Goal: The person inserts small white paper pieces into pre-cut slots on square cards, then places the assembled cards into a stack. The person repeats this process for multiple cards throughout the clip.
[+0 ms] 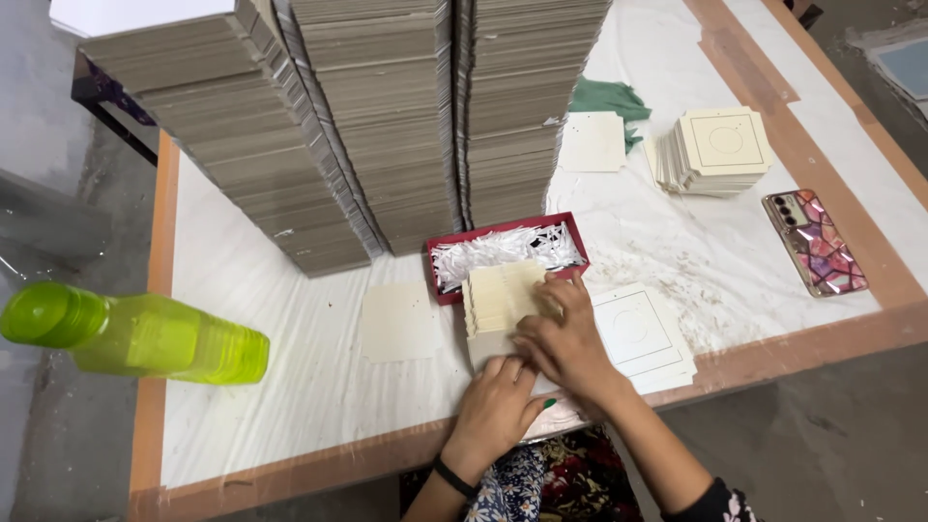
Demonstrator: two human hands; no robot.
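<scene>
**Both hands on a fanned bundle of cream cards**

A shallow red cardboard tray (570, 230) sits mid-worktop, filled with white paper shreds (503, 249). Just in front of it lies a fanned bundle of cream die-cut cards (498, 295), touching the tray's near wall. The right hand (565, 343) lies over the bundle's right side, fingers pressed together and flat on it. The left hand (498, 406) grips the bundle's near edge, fingers curled; whether they pinch a card I cannot tell.

The white-covered worktop (290, 387) has a bare wooden border, with open room left of the hands. Three tall stacks of grey board sheets (387, 116) crowd the far side. A smaller pile of cream square cards (715, 150) stands far right, well apart, near a phone in a pink patterned case (815, 242). A lime-green plastic bottle (145, 336) overhangs the left edge.
</scene>
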